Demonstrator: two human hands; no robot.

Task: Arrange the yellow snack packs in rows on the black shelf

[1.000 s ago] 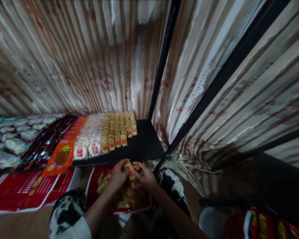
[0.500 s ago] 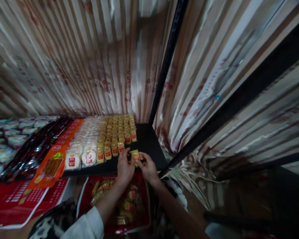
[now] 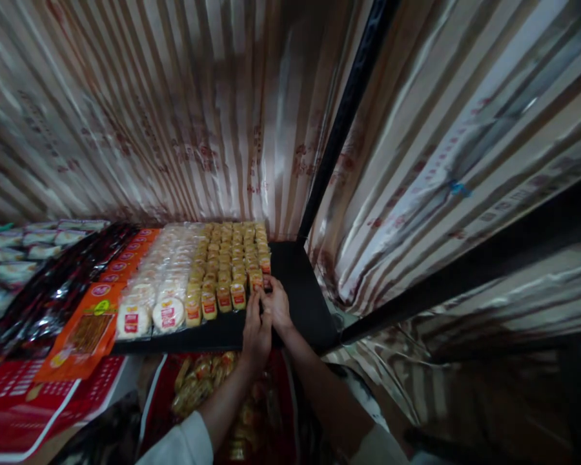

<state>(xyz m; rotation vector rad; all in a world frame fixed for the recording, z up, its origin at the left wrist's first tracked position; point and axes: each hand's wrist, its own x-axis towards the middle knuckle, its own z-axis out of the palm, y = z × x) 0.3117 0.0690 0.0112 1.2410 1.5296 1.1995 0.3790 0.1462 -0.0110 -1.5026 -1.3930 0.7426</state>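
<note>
Both my hands meet at the front of the rows of small yellow snack packets [image 3: 223, 258] standing on the black shelf. Between my fingertips is one yellow packet with a red label [image 3: 255, 279], upright at the front of its row. My left hand [image 3: 257, 332] has its fingers closed against the packet's lower front. At its right side, my right hand [image 3: 278, 303] pinches it, with the fingertips partly hidden. Immediately left stand the front packets of the neighbouring rows, one with a red label [image 3: 238, 296].
A red basket [image 3: 152, 400] with more yellow packets sits below the shelf [image 3: 303, 310]. To the left lie round white packets [image 3: 168, 314], orange packets [image 3: 80, 329] and dark packets [image 3: 43, 297]. Striped sheeting [image 3: 198, 129] hangs behind; a black post [image 3: 336, 129] rises at the shelf corner.
My hands have moved forward with the packet, from above the shelf's front edge to the front of a row. The camera view has shifted slightly.
</note>
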